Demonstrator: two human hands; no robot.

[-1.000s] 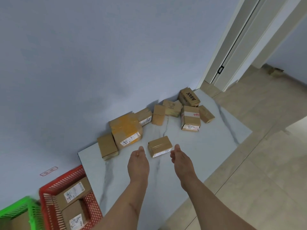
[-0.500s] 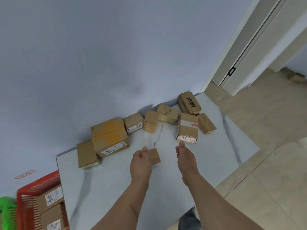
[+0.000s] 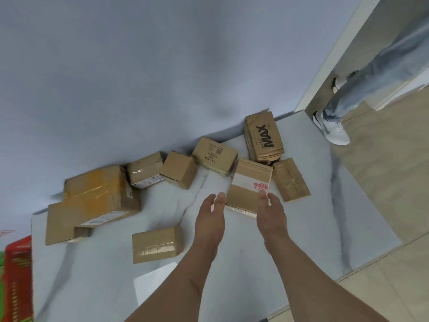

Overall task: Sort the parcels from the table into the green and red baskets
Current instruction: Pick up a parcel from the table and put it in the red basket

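Several cardboard parcels lie on the white marble table (image 3: 325,228) along the blue wall. My left hand (image 3: 210,219) and my right hand (image 3: 271,212) reach forward, fingers extended, on either side of a parcel with a white band and red label (image 3: 248,182). The right fingertips touch its near right edge; the left hand is just beside its left edge. Neither hand holds it. A small taped parcel (image 3: 156,244) lies to the left of my left forearm. The red basket (image 3: 17,280) shows at the left edge, with a sliver of the green basket (image 3: 1,287) beside it.
A large yellow-taped box (image 3: 97,194), a "MAX" box (image 3: 263,138) and a "MYFA" box (image 3: 214,155) sit near the wall. Another person's leg and white shoe (image 3: 332,129) stand by the doorway at the table's far right corner. Tiled floor lies to the right.
Both hands have moved forward and right, past the small taped parcel, to the white-banded parcel. The view has shifted closer, and a person's leg has appeared by the door.
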